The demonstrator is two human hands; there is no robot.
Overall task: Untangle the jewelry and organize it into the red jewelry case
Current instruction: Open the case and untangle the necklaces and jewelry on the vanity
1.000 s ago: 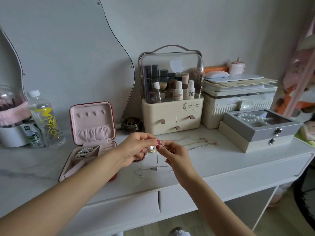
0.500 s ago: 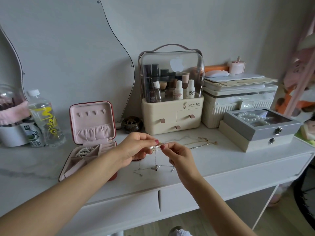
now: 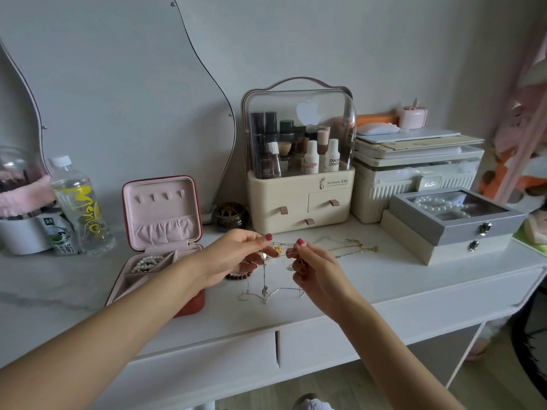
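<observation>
The red jewelry case (image 3: 189, 304) lies open at the left of the white table, its pink lid upright; a pearl bracelet (image 3: 147, 262) sits in one compartment. My left hand (image 3: 233, 255) and my right hand (image 3: 313, 267) each pinch a thin tangled silver chain (image 3: 264, 284) above the table. Part of the chain hangs down and trails onto the tabletop. A small gold charm (image 3: 276, 250) shows between my fingertips. A dark red bead bracelet (image 3: 239, 275) lies under my left hand. More gold and silver chains (image 3: 355, 247) lie to the right.
A cream cosmetics organizer (image 3: 299, 199) stands behind my hands, with a small dark round pot (image 3: 230, 216) beside it. Grey and cream jewelry boxes (image 3: 453, 226) sit at the right. A water bottle (image 3: 78, 205) stands at the left. The table's front edge (image 3: 414, 300) is near.
My two hands have drawn slightly apart, stretching a short length of chain between them. The hanging part still reaches the table.
</observation>
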